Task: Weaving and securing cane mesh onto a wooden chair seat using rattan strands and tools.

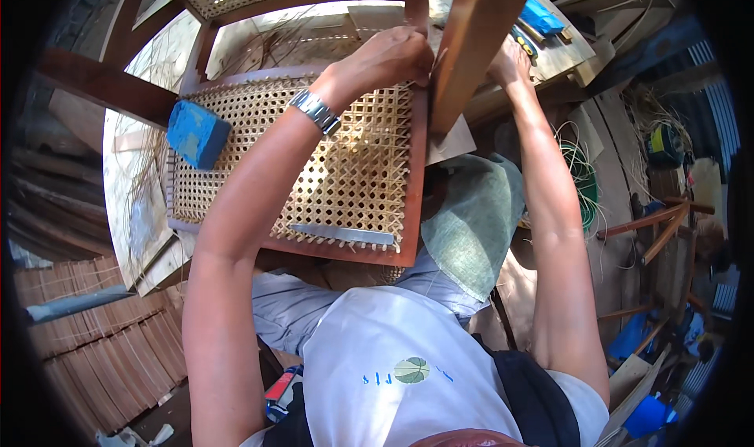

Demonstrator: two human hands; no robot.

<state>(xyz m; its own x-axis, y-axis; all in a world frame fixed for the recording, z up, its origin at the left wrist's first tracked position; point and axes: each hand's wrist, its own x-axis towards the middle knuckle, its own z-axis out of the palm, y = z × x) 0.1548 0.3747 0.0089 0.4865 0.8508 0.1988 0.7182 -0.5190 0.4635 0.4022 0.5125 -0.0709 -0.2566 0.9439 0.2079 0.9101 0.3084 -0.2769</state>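
Tan woven-cane seat (361, 182): my curled left fingers (420, 64), hold unseen, likely work its far-right corner; right hand (512, 64), grip unclear; steady tension probably next.

Block (198, 135) left, blade (345, 235) right, on seat (361, 192)

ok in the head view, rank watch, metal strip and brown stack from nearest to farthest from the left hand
From the left hand:
1. Watch, worn just behind the hand.
2. Metal strip, on the cane seat, toward the person's body.
3. Brown stack, at lower left, off beyond the seat.
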